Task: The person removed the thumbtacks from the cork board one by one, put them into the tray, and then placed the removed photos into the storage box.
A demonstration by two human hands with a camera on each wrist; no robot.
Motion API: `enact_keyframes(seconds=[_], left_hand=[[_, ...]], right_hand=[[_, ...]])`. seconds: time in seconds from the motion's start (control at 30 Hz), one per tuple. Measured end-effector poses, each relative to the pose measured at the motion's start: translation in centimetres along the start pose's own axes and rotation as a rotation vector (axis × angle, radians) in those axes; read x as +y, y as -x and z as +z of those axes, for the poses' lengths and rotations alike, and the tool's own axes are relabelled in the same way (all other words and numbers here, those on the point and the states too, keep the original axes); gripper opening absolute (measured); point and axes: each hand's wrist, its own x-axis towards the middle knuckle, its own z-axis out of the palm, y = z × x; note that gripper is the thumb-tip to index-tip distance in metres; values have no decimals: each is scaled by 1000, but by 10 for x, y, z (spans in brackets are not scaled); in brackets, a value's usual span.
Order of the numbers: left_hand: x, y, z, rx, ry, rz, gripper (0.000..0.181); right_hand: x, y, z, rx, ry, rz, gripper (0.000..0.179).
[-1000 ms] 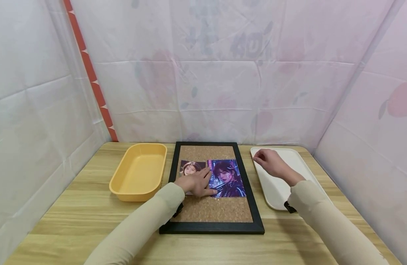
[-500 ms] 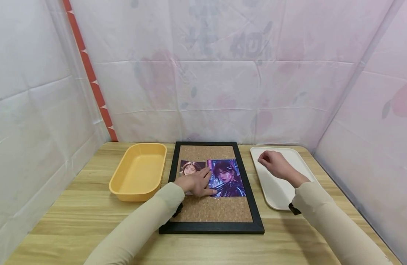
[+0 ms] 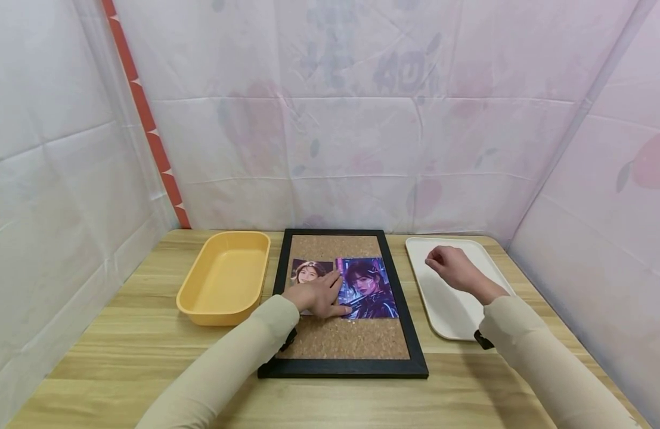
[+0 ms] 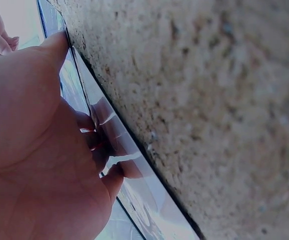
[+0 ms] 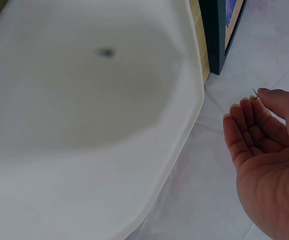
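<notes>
Left hand (image 4: pixel 42 140) on glossy print (image 4: pixel 147 190)

Wht cloth walls (image 3: pixel 362 137) w/ pink prints (image 3: pixel 654 159) behind wood-grain tbl (image 3: pixel 120 339).

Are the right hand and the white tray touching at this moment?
Apart: the right wrist view shows the right hand clear of the white tray, with pale cloth visible in the gap between them.

Violet-and-blue rectangular print (image 3: pixel 369 289) on a speckled tan cork board with a black frame (image 3: pixel 356 342)
Left, a plain yellow rounded tub (image 3: pixel 228 280); right, a plain white rectangular tray (image 3: pixel 446 319); near, a tan streaked wood-grain tabletop (image 3: pixel 330 405); far, white cloth (image 3: pixel 356 143) with faded pink shapes.
</notes>
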Motion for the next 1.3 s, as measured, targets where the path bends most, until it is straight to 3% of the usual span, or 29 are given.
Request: enact_keyframes(seconds=[0.6,1.07,1.3], left_hand=[[0,1,1,-3,18,-3,89],[-1,-1,1,-4,14,-6,90],[-2,-2,2,-7,4,3,90]], right_hand=[[25,11,-1,-12,51,9,11],[43,15,5,-85,89,73,13],[54,15,13,-89,112,68,9]])
